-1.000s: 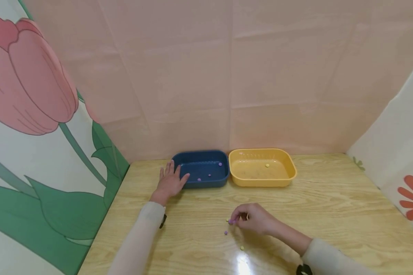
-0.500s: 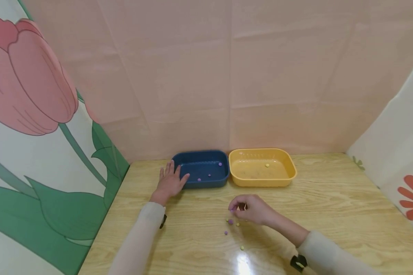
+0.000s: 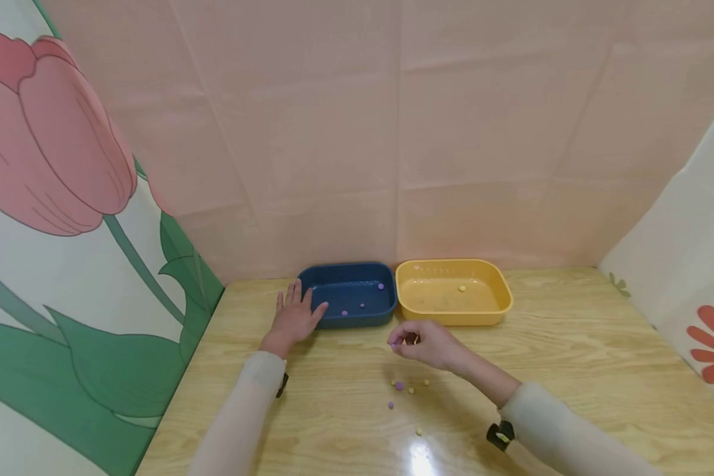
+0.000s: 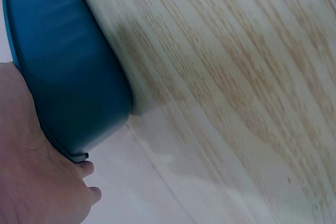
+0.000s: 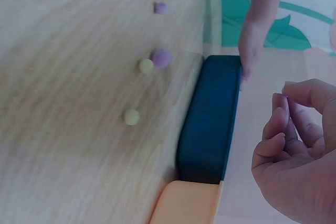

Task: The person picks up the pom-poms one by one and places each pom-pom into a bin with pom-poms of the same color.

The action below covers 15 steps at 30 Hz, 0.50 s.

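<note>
Fingers spread, my left hand [image 3: 293, 322] rests on the left end of a dark blue plastic tray [image 3: 357, 322]. The left wrist view shows that hand at the blue tray's rim [image 4: 62, 153]. My right hand [image 3: 433, 346] pinches a small purple ball [image 3: 395, 345] between thumb and fingertips, just in front of the trays; in the right wrist view the fingers mostly hide it. Three purple balls lie in the blue tray, one being this purple ball [image 3: 381, 287]. A yellow ball [image 3: 462, 288] lies in the yellow tray [image 3: 455, 318].
Below the right hand, a larger purple ball [image 3: 399, 386], a smaller purple ball [image 3: 391, 405] and several yellow balls lie on the wooden table [image 3: 333, 423], including a yellow ball [image 3: 419, 432] nearest me. The two trays stand side by side against the pink backdrop [image 3: 309, 132].
My right hand has lifted a purple ball from the cluster on the table and moved it forward, toward the trays. The left hand has stayed in place.
</note>
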Tool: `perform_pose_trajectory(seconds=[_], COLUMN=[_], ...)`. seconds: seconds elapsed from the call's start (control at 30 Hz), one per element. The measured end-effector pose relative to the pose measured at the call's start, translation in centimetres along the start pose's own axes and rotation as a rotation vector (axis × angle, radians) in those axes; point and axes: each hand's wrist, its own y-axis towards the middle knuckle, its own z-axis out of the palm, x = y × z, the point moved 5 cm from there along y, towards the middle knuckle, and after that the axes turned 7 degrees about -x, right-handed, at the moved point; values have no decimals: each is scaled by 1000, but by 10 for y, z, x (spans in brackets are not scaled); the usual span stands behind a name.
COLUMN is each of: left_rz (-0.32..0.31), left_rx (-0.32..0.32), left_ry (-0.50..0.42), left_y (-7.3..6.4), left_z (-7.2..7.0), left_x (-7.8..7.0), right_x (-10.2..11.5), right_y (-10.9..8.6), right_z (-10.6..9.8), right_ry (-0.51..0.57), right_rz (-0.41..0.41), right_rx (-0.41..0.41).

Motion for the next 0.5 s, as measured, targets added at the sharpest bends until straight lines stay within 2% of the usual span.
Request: perform_pose_trajectory(seconds=[0.5], left_rz=[2], left_rx=[-11], left_ry=[-4], left_y=[-2], left_z=[-4], left_x=[-3], right_x=[1], right_y=[35], right_z=[-7], right_ry=[44], right_rz=[88], right_rx=[-69])
